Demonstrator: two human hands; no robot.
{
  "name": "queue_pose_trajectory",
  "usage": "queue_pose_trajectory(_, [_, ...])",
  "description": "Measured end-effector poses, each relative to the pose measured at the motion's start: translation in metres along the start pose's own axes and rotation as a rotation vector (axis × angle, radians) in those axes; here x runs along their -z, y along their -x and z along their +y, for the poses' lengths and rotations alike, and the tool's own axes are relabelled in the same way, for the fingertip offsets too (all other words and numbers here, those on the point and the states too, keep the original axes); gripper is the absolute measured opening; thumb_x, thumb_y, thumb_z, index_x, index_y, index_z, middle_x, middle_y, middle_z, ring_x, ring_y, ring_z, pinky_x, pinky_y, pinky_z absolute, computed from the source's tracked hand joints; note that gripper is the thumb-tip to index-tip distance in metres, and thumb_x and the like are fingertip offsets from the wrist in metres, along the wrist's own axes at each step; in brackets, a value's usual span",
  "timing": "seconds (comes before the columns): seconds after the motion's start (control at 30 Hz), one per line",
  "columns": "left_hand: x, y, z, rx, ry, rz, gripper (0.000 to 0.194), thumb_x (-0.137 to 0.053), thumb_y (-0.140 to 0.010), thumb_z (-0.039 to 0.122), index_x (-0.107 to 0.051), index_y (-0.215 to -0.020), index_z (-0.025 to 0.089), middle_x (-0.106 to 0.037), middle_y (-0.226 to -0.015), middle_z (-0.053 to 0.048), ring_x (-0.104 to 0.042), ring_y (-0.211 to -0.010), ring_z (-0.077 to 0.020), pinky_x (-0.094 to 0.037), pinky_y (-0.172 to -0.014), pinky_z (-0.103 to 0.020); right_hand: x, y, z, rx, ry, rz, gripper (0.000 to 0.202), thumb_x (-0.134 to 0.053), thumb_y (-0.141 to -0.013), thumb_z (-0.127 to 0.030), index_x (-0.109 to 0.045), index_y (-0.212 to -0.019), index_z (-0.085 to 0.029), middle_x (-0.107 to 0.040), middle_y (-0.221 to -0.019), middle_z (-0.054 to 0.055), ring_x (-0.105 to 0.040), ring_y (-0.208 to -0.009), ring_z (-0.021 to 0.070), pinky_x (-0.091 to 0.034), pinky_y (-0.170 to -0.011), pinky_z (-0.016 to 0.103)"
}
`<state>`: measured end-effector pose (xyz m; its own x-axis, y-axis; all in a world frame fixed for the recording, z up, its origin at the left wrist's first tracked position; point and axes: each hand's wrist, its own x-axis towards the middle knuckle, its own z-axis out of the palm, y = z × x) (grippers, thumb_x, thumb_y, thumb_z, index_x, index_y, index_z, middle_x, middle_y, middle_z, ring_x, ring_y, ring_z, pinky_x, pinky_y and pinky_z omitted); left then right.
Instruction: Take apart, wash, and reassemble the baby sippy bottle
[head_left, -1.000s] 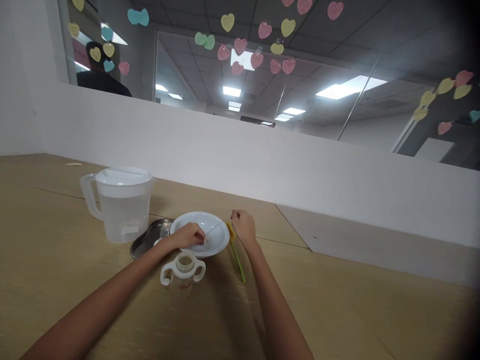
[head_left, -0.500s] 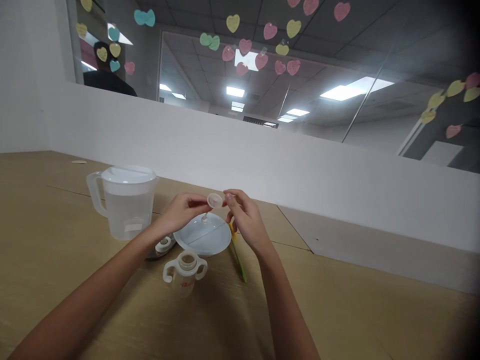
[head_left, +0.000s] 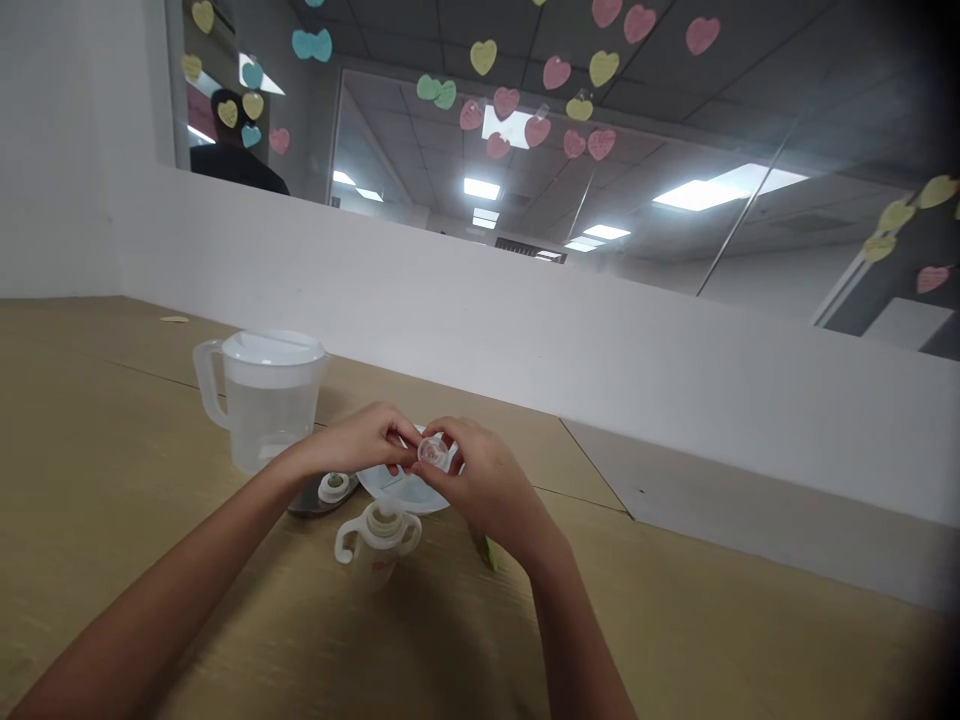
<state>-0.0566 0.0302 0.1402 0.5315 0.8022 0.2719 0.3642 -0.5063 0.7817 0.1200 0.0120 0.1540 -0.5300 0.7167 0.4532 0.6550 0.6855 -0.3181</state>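
Note:
Between both hands is a small clear bottle nipple [head_left: 433,453], its round open base facing me. My left hand [head_left: 379,440] pinches its left side with thumb and fingers. From the right, the curled fingers and thumb of my right hand [head_left: 480,480] close around its rim. Beneath the hands sits a pale plate [head_left: 409,494], partly covered by them. Nearer to me stands an uncapped baby bottle [head_left: 379,545] with two white handles and red lettering. A white ring-shaped cap [head_left: 334,488] lies on a dark dish [head_left: 307,500] left of the plate.
A lidded clear pitcher [head_left: 271,405] with liquid stands behind my left forearm. The green end of a long tool [head_left: 489,553] shows below my right hand. A white wall [head_left: 450,310] with a window above bounds the table's [head_left: 712,620] far side.
My right hand has moved down and left onto the nipple, closing around it. Both hands are lower, the yellow part of the green-handled tool is now covered, and the view has shifted slightly.

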Motion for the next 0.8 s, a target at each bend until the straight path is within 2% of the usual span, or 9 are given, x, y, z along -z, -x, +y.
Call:
queue_pose_trajectory(0.1, [0.009, 0.002, -0.007, -0.010, -0.061, -0.083, 0.020, -0.058, -0.070, 0.025, -0.074, -0.081, 0.021, -0.068, -0.070, 0.002, -0.057, -0.063, -0.0124, -0.042, -0.057, -0.019, -0.003, -0.002, 0.000, -0.007, 0.014, -0.048, 0.009, -0.061, -0.076, -0.028, -0.062, -0.082, -0.020, -0.062, -0.078, 0.000, -0.052, -0.066, 0.0121, -0.032, -0.056, 0.023])
queue_pose_trajectory(0.17, [0.018, 0.004, -0.019, 0.046, -0.190, -0.118, 0.024, -0.059, -0.069, 0.026, -0.073, -0.088, 0.022, -0.070, -0.077, 0.001, -0.060, -0.069, -0.0143, -0.042, -0.061, -0.019, -0.009, -0.003, -0.002, -0.027, 0.051, -0.104, 0.013, -0.060, -0.077, -0.032, -0.064, -0.084, -0.021, -0.064, -0.077, 0.000, -0.053, -0.064, 0.0123, -0.030, -0.055, 0.023])
queue_pose_trajectory(0.23, [0.026, 0.004, -0.034, 0.240, -0.435, -0.095, 0.026, -0.058, -0.068, 0.023, -0.072, -0.090, 0.022, -0.071, -0.081, 0.000, -0.062, -0.074, -0.0157, -0.043, -0.063, -0.020, -0.017, -0.005, -0.003, -0.046, 0.114, -0.182, 0.020, -0.061, -0.075, -0.035, -0.065, -0.090, -0.022, -0.065, -0.079, 0.001, -0.055, -0.069, 0.0144, -0.030, -0.056, 0.023])
queue_pose_trajectory(0.3, [0.031, 0.002, -0.050, 0.500, -0.690, -0.057, 0.024, -0.060, -0.062, 0.018, -0.073, -0.083, 0.017, -0.072, -0.081, -0.006, -0.063, -0.074, -0.0188, -0.044, -0.062, -0.022, -0.027, -0.008, -0.004, -0.065, 0.177, -0.266, 0.028, -0.062, -0.073, -0.036, -0.065, -0.096, -0.022, -0.066, -0.083, 0.003, -0.057, -0.074, 0.0170, -0.031, -0.057, 0.024])
queue_pose_trajectory(0.4, [0.029, -0.001, -0.067, 0.728, -0.847, -0.085, 0.017, -0.067, -0.053, 0.017, -0.071, -0.068, 0.011, -0.071, -0.075, -0.013, -0.064, -0.068, -0.0242, -0.044, -0.058, -0.026, -0.035, -0.010, -0.005, -0.080, 0.230, -0.342, 0.034, -0.059, -0.075, -0.038, -0.063, -0.103, -0.020, -0.067, -0.088, 0.005, -0.058, -0.078, 0.0192, -0.033, -0.059, 0.025])
queue_pose_trajectory(0.53, [0.016, -0.005, -0.076, 0.779, -0.876, -0.131, 0.029, -0.075, -0.047, 0.022, -0.070, -0.074, 0.013, -0.071, -0.085, -0.014, -0.065, -0.077, -0.0260, -0.046, -0.061, -0.026, -0.034, -0.007, -0.003, -0.073, 0.190, -0.351, 0.038, -0.055, -0.079, -0.042, -0.060, -0.108, -0.019, -0.066, -0.097, 0.007, -0.059, -0.086, 0.0214, -0.037, -0.066, 0.028])
queue_pose_trajectory(0.63, [0.013, -0.005, -0.075, 0.797, -0.910, -0.117, 0.028, -0.074, -0.047, 0.016, -0.069, -0.074, 0.013, -0.071, -0.085, -0.015, -0.065, -0.078, -0.0253, -0.046, -0.063, -0.025, -0.029, -0.005, -0.002, -0.069, 0.155, -0.333, 0.037, -0.054, -0.080, -0.041, -0.060, -0.108, -0.018, -0.066, -0.101, 0.008, -0.058, -0.091, 0.0219, -0.038, -0.070, 0.029])
queue_pose_trajectory(0.73, [0.023, 0.000, -0.064, 0.781, -0.949, -0.066, 0.022, -0.070, -0.054, 0.014, -0.067, -0.075, 0.011, -0.069, -0.084, -0.016, -0.064, -0.076, -0.0250, -0.044, -0.062, -0.027, -0.022, -0.005, -0.002, -0.091, 0.134, -0.289, 0.035, -0.053, -0.081, -0.038, -0.060, -0.107, -0.017, -0.066, -0.100, 0.008, -0.058, -0.090, 0.0217, -0.039, -0.071, 0.030])
queue_pose_trajectory(0.8, [0.030, 0.008, -0.046, 0.741, -0.995, 0.003, 0.017, -0.062, -0.066, 0.020, -0.066, -0.079, 0.009, -0.067, -0.088, -0.018, -0.063, -0.080, -0.0259, -0.043, -0.063, -0.029, -0.019, -0.006, -0.003, -0.108, 0.106, -0.243, 0.034, -0.052, -0.082, -0.038, -0.060, -0.108, -0.017, -0.066, -0.098, 0.008, -0.059, -0.090, 0.0218, -0.040, -0.071, 0.031])
